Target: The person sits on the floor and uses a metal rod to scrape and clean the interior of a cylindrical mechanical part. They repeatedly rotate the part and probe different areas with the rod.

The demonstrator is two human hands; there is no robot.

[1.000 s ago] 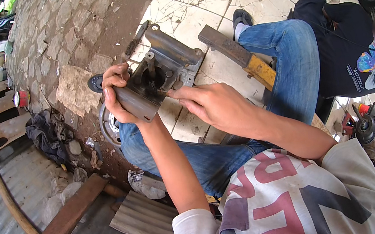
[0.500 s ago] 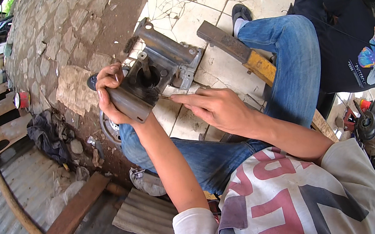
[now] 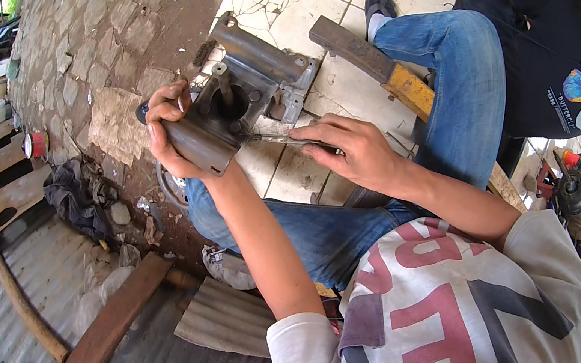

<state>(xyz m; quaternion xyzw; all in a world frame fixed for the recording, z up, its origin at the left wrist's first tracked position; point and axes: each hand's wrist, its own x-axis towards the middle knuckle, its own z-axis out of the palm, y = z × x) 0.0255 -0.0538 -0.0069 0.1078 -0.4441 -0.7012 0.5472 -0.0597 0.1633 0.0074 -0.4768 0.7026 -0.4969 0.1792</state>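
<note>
Right hand has backed off the metal housing, baring more of the thin tool in its pinch; tip at housing edge. Left hand clamped on housing's curved near end, ahead of the knees.

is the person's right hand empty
No, the right hand pinches a thin metal tool pointed at the grey metal part that the left hand grips.
</note>
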